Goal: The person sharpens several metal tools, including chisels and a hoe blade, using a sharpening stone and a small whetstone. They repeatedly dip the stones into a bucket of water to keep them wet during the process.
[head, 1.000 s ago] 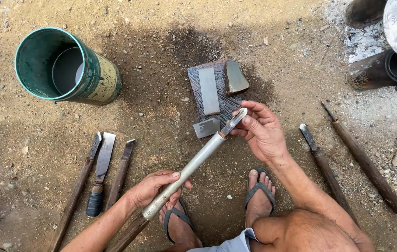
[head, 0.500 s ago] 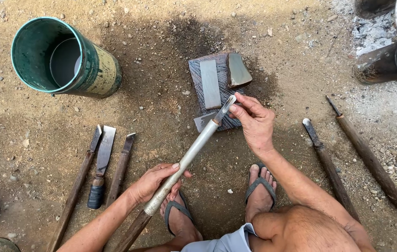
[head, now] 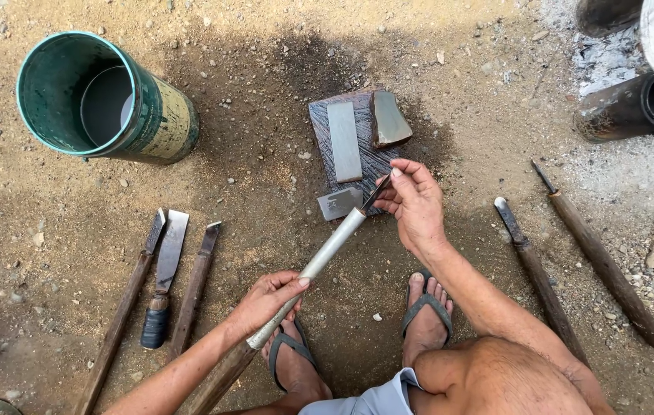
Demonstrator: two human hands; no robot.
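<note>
I hold a long chisel with a metal tube shaft [head: 319, 261] at a slant over the dirt. My left hand [head: 265, 301] grips the shaft near its wooden handle. My right hand [head: 413, 201] pinches the dark blade tip, which rests at the lower edge of a wet dark sharpening block [head: 358, 150]. On that block lie a long grey whetstone [head: 344, 141] and a smaller wedge-shaped stone [head: 390, 119]. A small grey stone piece [head: 338, 204] sits just left of the blade tip.
A green can [head: 104, 100] lies on its side at upper left. Three wooden-handled chisels [head: 165, 269] lie at left, two more [head: 565, 253] at right. Dark metal pots [head: 630, 107] and ash sit at upper right. My sandalled feet [head: 427, 307] are below.
The chisel tip has come down and forward onto the lower edge of the block, and my right hand followed it. My left hand stays on the shaft.
</note>
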